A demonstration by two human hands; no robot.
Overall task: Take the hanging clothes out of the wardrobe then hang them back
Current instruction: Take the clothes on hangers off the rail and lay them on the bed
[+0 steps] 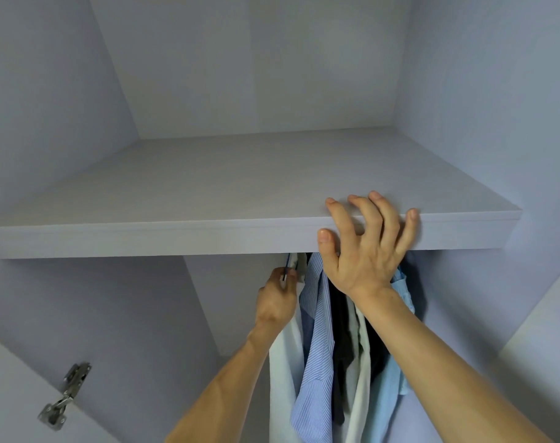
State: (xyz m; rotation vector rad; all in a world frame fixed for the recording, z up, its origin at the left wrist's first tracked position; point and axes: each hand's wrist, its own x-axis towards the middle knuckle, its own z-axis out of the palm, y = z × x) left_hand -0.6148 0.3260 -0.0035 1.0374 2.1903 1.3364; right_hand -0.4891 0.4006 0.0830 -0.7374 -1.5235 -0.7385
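Several shirts hang bunched under the wardrobe shelf: a white shirt at the left, a blue striped shirt, a dark garment and a light blue shirt at the right. My left hand reaches up beside the white shirt and pinches a dark hanger hook just under the shelf. My right hand rests on the shelf's front edge with fingers spread over the top. The rail is hidden behind the shelf.
The upper compartment above the shelf holds nothing visible. A metal door hinge sits on the open door at the lower left. The wardrobe side wall stands at the right, close to the clothes.
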